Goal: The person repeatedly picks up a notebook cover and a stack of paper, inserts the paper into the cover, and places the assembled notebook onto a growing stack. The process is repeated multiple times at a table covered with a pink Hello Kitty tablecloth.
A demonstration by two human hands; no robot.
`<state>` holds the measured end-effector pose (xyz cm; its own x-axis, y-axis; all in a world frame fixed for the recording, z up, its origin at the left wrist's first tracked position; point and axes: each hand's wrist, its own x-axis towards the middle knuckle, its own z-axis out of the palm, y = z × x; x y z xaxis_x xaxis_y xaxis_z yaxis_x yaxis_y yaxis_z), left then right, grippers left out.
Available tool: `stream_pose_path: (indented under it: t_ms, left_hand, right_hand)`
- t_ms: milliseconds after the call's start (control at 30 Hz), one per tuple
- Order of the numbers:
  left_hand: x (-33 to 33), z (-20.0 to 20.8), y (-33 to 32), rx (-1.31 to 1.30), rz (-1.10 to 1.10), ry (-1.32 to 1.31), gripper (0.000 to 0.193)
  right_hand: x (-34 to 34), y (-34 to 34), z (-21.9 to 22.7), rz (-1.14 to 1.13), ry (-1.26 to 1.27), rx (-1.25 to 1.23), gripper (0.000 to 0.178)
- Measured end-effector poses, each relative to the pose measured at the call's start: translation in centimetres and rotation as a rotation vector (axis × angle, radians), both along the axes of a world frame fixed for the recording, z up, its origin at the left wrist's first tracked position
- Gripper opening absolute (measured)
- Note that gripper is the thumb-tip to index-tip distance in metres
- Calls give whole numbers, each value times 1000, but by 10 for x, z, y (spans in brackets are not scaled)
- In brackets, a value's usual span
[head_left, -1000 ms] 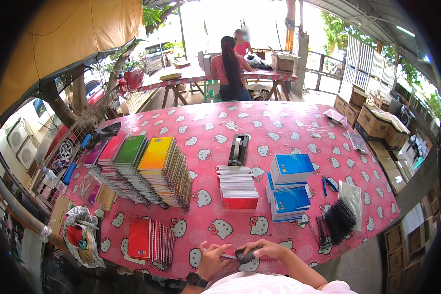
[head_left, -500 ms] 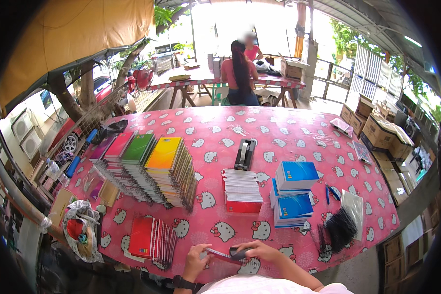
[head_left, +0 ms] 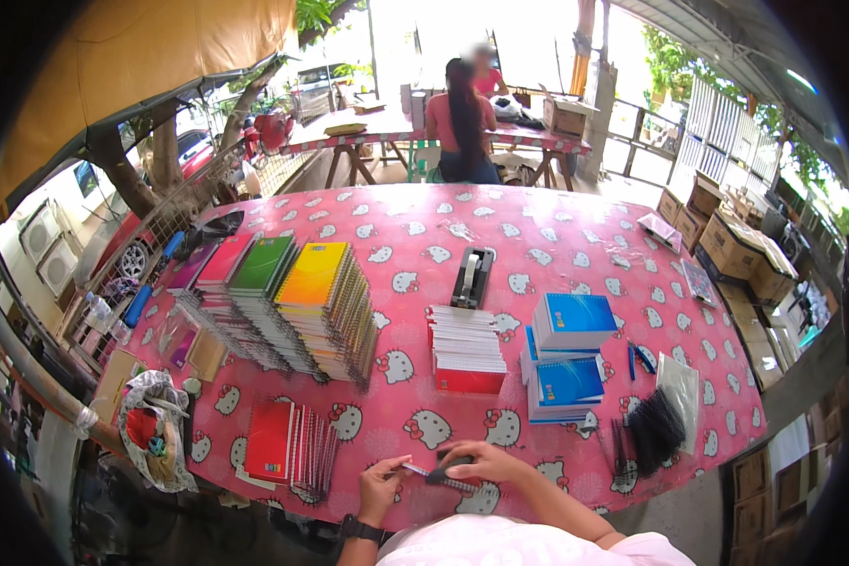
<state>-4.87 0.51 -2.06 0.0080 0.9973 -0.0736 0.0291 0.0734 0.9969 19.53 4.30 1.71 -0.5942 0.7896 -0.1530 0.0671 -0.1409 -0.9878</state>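
Near the front edge of the table, my left hand (head_left: 379,484) pinches one end of a thin notebook (head_left: 417,468), seen almost edge-on. Closed around a small black object (head_left: 455,466) is my right hand (head_left: 486,462), pressed along the same notebook's edge; its exact kind is hard to make out. A row of dark coil loops shows under the right fingers. Left of my hands lie red spiral notebooks (head_left: 272,441), leaning in a row. Ahead is a stack of red-covered, unbound booklets (head_left: 469,380). Blue booklets (head_left: 570,382) are piled to the right.
Tall stacks of yellow (head_left: 313,274), green, pink and purple spiral notebooks stand at left. A tape dispenser (head_left: 473,278) sits mid-table. Black binding coils (head_left: 656,432) and blue-handled cutters (head_left: 643,359) lie right. A bag (head_left: 153,429) hangs at the left edge. Two people are at a farther table.
The black object in my right hand has moved slightly left along the notebook. My left hand keeps its pinch. The view has shifted slightly.
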Motion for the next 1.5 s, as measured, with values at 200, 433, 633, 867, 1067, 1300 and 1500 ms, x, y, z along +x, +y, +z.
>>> stream_pose_path:
  t_ms: [200, 433, 633, 867, 1067, 1300, 1500]
  left_hand:
    - [-1, 2, -3, -59, 20, -63, 26]
    - [-4, -2, -1, 56, -22, -37, 24]
    - [-4, 9, 1, 82, -44, 36, 23]
    - [22, 61, 8, 12, -122, -69, 17]
    - [20, 68, 6, -1, -99, -42, 14]
    - [21, 66, -1, -9, -76, -79, 12]
    - [22, 69, -6, -15, -64, -62, 12]
  right_hand:
    - [-7, -1, -15, 3, 60, 138, 44]
    - [-12, 8, -15, 5, -55, 171, 46]
    - [-4, 5, 9, -259, -750, 980, 47]
    - [-34, -25, 30, -270, -324, 613, 31]
    - [-41, -36, 44, -318, -297, 780, 23]
    - [-43, -36, 35, -347, -273, 774, 20]
    - [-44, -42, 39, -407, -158, 593, 17]
